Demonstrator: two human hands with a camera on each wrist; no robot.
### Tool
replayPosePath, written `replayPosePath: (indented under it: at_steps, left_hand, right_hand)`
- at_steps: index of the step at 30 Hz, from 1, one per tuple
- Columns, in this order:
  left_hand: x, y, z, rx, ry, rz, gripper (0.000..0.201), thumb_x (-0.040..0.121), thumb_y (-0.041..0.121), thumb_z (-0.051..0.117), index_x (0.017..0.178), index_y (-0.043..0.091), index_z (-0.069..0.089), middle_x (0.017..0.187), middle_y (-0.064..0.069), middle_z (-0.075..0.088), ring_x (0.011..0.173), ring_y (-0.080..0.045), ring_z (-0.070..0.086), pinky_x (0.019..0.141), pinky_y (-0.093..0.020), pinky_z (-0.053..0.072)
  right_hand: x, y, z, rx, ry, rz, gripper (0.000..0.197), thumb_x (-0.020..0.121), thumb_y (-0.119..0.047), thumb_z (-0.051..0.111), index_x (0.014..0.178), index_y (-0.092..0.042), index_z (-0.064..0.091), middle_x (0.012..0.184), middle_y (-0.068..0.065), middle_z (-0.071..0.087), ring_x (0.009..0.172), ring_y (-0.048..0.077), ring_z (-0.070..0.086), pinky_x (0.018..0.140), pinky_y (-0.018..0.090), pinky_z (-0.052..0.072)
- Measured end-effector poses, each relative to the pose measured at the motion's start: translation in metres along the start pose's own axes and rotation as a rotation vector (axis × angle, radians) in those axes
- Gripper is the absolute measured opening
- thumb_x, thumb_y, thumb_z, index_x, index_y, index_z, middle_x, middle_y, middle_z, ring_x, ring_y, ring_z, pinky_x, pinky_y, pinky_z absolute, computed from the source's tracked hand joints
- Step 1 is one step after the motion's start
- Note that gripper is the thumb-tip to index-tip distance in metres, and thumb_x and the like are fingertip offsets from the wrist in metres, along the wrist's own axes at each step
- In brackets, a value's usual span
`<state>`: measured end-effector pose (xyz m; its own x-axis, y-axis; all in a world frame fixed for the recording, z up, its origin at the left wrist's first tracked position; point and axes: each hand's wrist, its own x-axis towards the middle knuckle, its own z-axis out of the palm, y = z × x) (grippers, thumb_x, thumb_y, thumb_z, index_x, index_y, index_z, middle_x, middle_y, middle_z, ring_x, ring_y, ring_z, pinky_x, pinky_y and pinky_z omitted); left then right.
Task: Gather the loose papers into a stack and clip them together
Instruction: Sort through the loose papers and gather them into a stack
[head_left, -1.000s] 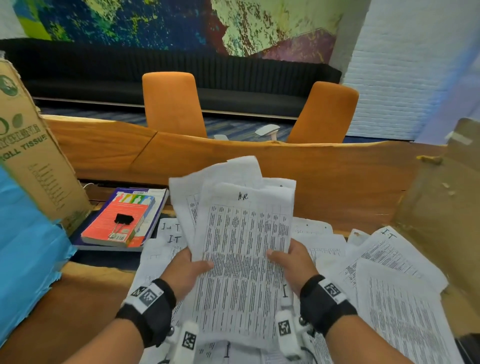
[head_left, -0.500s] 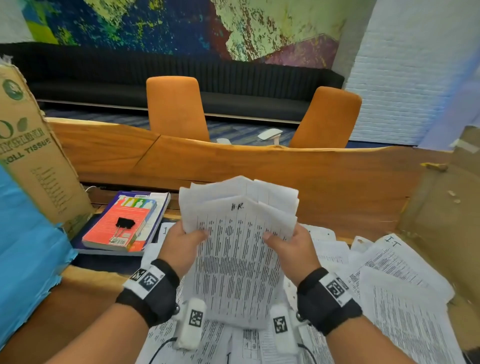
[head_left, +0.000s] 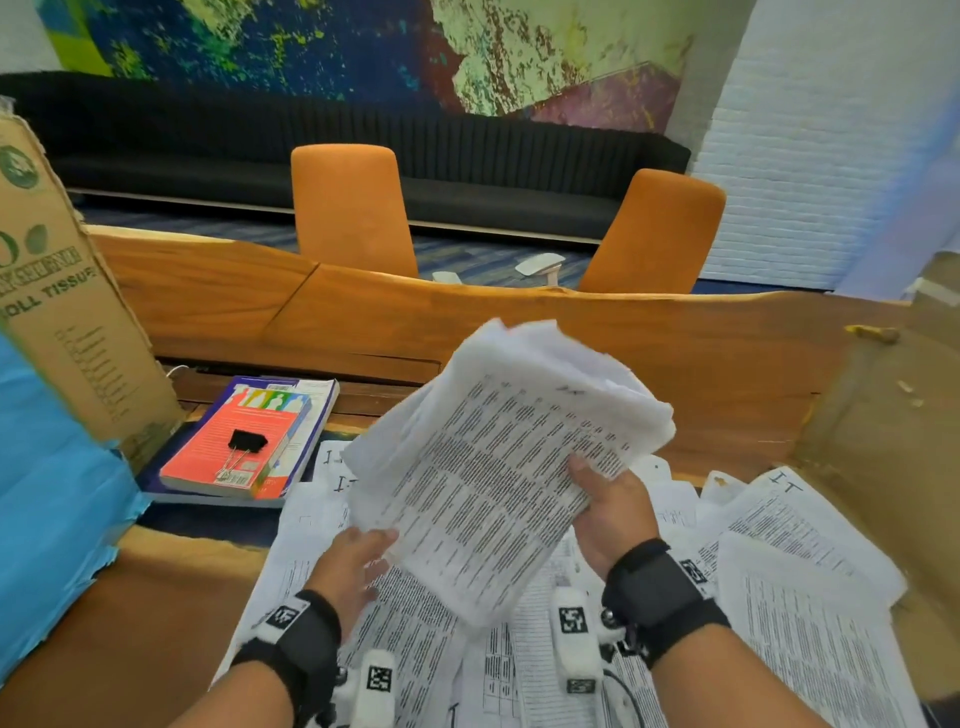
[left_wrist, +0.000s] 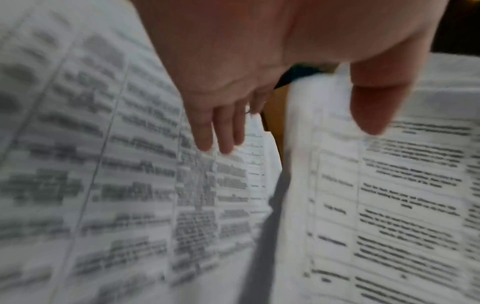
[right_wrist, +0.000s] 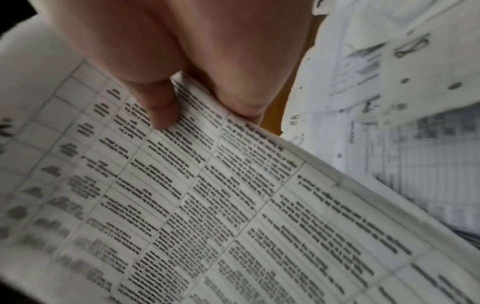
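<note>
The right hand (head_left: 610, 512) is pinching a partly gathered stack (head_left: 498, 467) aloft over the worktop (head_left: 130, 597); the left hand (head_left: 353, 564) is spread beneath it. Loose papers (head_left: 800, 613) are lying near and right, unstacked. The binder clip (head_left: 244, 447) is sitting unused on the book (head_left: 208, 457), far left.

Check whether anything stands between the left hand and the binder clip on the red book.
Nothing visible blocks it. The binder clip lies uncovered on the red book, up and to the left of the left hand, which touches the held papers. Only loose sheets on the table lie flat between them.
</note>
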<state>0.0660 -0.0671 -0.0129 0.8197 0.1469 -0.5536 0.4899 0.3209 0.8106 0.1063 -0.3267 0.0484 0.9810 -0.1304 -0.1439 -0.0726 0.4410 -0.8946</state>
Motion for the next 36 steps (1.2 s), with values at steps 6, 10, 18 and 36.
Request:
replayPosePath:
  at_steps: [6,10,18,36]
  left_hand:
    - [0.012,-0.009,-0.004,-0.209,-0.040,0.003,0.033,0.087,0.000,0.059,0.120,-0.003,0.063,0.115,-0.026,0.069,0.108,-0.043,0.065,0.100,-0.058,0.046]
    - [0.012,-0.004,-0.033,0.058,-0.021,0.029,0.025,0.088,-0.002,0.060,0.112,-0.001,0.067,0.106,-0.022,0.073,0.100,-0.042,0.068,0.098,-0.060,0.047]
    - [-0.003,0.007,-0.037,0.348,-0.070,0.225,0.022,0.084,0.009,0.071,0.106,0.012,0.071,0.100,-0.007,0.077,0.097,-0.029,0.072,0.094,-0.055,0.051]
    - [-0.004,0.043,-0.045,0.589,0.036,0.277,0.058,0.076,-0.006,0.058,0.129,0.019,0.056,0.123,-0.006,0.064,0.122,-0.031,0.054,0.100,-0.054,0.044]
  right_hand:
    - [-0.010,0.040,-0.027,0.044,0.021,0.269,0.036,0.088,-0.008,0.062,0.124,-0.001,0.062,0.122,0.020,0.068,0.113,0.039,0.065,0.101,0.060,0.047]
    - [-0.008,0.052,-0.081,-0.014,0.128,0.383,0.050,0.078,-0.010,0.066,0.125,0.002,0.060,0.123,0.025,0.066,0.112,0.042,0.062,0.092,0.052,0.051]
    - [0.005,0.040,-0.081,-0.713,-0.123,0.350,0.030,0.084,0.002,0.069,0.110,-0.011,0.068,0.106,0.008,0.076,0.096,0.029,0.073,0.092,0.054,0.055]
    - [-0.010,0.029,-0.060,-0.787,0.015,-0.057,0.014,0.094,-0.011,0.065,0.090,-0.024,0.071,0.092,-0.004,0.074,0.088,0.016,0.069,0.073,0.033,0.055]
